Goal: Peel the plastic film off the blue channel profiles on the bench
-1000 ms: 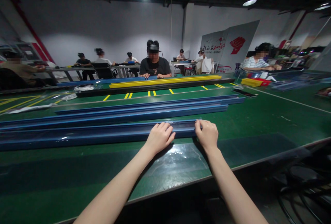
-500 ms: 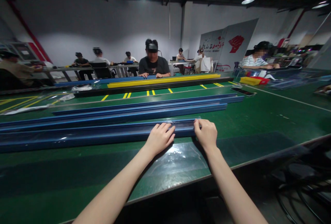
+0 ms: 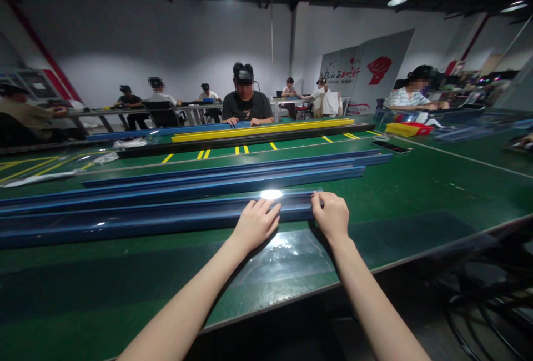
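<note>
A long blue plastic channel [image 3: 166, 215] lies across the near part of the table, with a shiny clear strip [image 3: 271, 195] along its upper side. Over the channel, a short way from its right end, my left hand [image 3: 257, 223] is closed, its fingers bent across the top and the thumb side toward me. My right hand [image 3: 332, 215] grips the channel's right end, thumb and fingers closed around the edge. The palms hide part of the near wall. Whether the fingers hold the clear strip as well, I cannot tell.
Behind lie more blue channels [image 3: 233, 179], then a black channel [image 3: 200, 146] and a yellow channel [image 3: 266, 129]. A clear sheet [image 3: 275, 258] lies flat nearest me. A phone [image 3: 390, 146] rests at the right. A co-worker [image 3: 247, 106] sits opposite.
Both hands keep almost the same place on the channel. A bright glare now shows on the clear strip just beyond my left fingers. The view has shifted very slightly.
</note>
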Demonstrator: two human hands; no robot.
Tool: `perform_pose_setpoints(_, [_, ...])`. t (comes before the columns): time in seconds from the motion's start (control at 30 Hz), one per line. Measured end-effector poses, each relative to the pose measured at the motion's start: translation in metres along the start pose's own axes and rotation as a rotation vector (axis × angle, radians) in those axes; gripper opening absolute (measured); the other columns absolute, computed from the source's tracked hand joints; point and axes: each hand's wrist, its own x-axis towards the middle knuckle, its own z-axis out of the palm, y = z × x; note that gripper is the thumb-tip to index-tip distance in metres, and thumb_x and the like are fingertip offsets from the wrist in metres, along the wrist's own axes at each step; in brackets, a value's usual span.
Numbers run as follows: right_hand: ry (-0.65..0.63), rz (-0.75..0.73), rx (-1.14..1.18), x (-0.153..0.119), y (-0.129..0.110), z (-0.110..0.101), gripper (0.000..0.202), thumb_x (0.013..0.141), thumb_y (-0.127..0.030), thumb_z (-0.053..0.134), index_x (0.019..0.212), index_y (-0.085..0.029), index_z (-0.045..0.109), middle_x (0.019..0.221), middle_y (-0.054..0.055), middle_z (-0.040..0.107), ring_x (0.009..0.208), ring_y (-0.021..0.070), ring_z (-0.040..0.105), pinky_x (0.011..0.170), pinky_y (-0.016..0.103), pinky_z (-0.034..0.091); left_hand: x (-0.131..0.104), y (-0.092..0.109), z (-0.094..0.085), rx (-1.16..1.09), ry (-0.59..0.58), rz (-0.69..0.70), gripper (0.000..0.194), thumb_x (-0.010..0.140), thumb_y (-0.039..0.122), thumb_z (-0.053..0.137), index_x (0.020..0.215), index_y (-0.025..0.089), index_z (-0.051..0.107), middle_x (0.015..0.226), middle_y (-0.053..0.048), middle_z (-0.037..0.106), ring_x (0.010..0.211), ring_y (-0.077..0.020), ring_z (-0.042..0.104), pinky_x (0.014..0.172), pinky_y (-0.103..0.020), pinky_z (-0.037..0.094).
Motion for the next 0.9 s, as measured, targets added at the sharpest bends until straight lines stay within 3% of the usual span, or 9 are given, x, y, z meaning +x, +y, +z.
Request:
perform_pose_setpoints(0.53, [-0.024,0.027,0.015,0.0,0.0022,0.0011,0.03,0.082,-0.025,0.04,0.073,-0.015,0.066,0.083,0.007,0.068,0.08,0.0172,0.058,0.071,0.027,0.034,-0.0006,-0.0002,0.003,0.034,-0.011,-0.004,0.027,0.084,0.017,0.04,0.107,0.016,0.054,0.102,-0.007,0.06,0.091,-0.02,0.052,0.071,-0.031,0.039])
perform_pose_setpoints(0.9, [-0.039,0.131,0.098,0.0014,0.0023,-0.0021,0.033,0.081,-0.028,0.037,0.073,-0.017,0.066,0.08,0.008,0.067,0.076,0.0182,0.058,0.07,0.028,0.035,-0.0006,-0.0001,0.002,0.031,-0.031,-0.005,0.027,0.083,0.019,0.041,0.108,0.016,0.053,0.105,-0.008,0.059,0.093,-0.0206,0.052,0.072,-0.032,0.038])
